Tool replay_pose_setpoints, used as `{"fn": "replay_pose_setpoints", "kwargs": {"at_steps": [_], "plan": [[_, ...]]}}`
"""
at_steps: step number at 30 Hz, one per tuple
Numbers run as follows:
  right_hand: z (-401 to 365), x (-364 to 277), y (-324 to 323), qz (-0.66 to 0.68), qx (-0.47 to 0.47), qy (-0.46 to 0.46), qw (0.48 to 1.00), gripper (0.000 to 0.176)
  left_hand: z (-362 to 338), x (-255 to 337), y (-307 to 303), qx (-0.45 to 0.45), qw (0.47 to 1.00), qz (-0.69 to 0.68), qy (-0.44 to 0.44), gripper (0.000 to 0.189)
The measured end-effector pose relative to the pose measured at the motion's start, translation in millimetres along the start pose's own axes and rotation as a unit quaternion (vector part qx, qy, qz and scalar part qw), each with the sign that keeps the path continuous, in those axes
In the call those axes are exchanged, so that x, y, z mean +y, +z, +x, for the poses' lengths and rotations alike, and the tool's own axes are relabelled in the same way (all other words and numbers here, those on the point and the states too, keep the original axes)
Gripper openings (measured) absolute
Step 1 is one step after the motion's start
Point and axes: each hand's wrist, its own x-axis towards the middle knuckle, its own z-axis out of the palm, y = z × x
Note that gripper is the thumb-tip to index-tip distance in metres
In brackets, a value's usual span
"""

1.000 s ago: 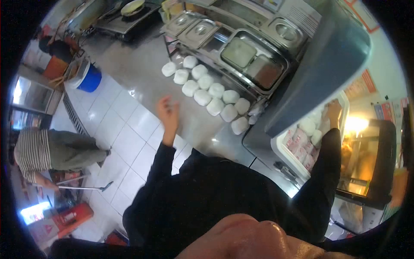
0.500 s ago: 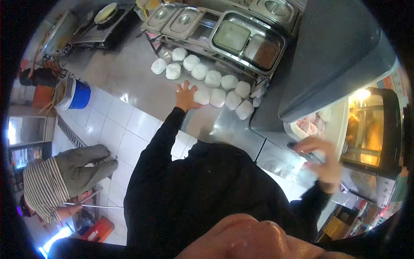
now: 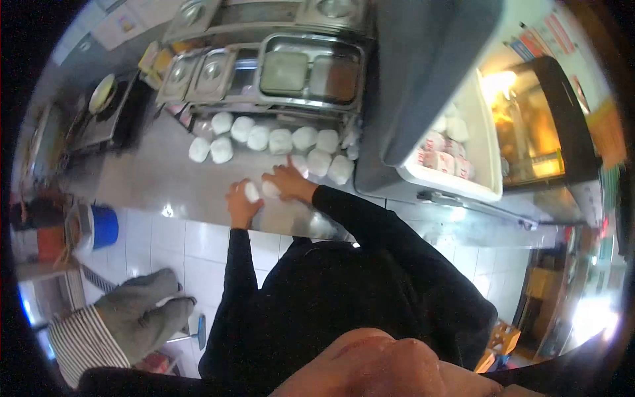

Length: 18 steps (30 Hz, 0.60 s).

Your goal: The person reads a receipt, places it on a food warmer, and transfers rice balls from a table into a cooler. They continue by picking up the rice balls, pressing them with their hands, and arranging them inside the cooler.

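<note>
On the steel counter (image 3: 132, 175), my left hand (image 3: 243, 208) is curled round a white, round wrapped packet (image 3: 251, 192). Close beside it, my right hand (image 3: 291, 182) has its fingers on a second white wrapped packet (image 3: 270, 190). The two packets are a small gap apart, near the counter's front. Behind my hands several more white packets (image 3: 280, 141) stand in rough rows, and one (image 3: 299, 164) is partly covered by my right hand. What is inside the wrapping does not show.
Steel food pans (image 3: 311, 69) line the back. To the right, a white-walled insulated box (image 3: 486, 188) with its grey lid (image 3: 423, 86) raised holds red-printed packets (image 3: 440, 161). Beyond it glows a lit cabinet (image 3: 539, 126). Another person (image 3: 89, 341) stands at lower left near a blue bucket (image 3: 104, 225).
My right hand has come from beside the insulated box to the packets. My left hand has drawn a packet out of the row towards the front. The view has swung right, showing more of the box.
</note>
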Motion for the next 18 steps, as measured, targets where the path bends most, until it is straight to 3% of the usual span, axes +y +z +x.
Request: {"fn": "replay_pose_setpoints", "kwargs": {"at_steps": [1,3,4,6,8,10,12,14,16,18], "plan": [[-11,-3,-1,0.0,0.005,0.015,1.0,0.069,-8,6,2,-0.005,1.0,-0.003,0.015,0.074],[-29,-14,-3,0.101,0.03,-0.033,0.994,0.063,-14,14,2,0.098,0.994,0.044,-0.026,0.074],[-38,-18,-7,0.101,0.036,-0.027,0.994,0.063,-14,16,1,0.098,0.994,0.044,-0.018,0.074],[-72,-23,-35,0.392,-0.086,-0.01,0.916,0.056,-16,21,1,0.102,0.993,0.044,-0.051,0.072],[-126,-15,-90,0.483,-0.118,-0.103,0.861,0.059,-15,19,7,0.099,0.993,0.022,-0.059,0.072],[-193,-5,-150,0.576,-0.13,-0.134,0.796,0.069,-12,13,15,0.095,0.993,0.0,-0.064,0.072],[-264,7,-220,0.543,-0.065,-0.124,0.828,0.077,-10,9,23,0.088,0.992,-0.068,-0.061,0.071],[-324,13,-268,0.567,0.066,-0.078,0.818,0.086,-16,23,24,0.102,0.987,-0.112,-0.044,0.068],[-358,41,-299,0.403,0.246,-0.047,0.88,0.085,-21,45,20,0.115,0.981,-0.157,-0.029,0.064],[-363,80,-321,0.266,0.335,0.019,0.904,0.077,-29,82,6,0.063,0.956,-0.287,-0.003,0.061]]}}
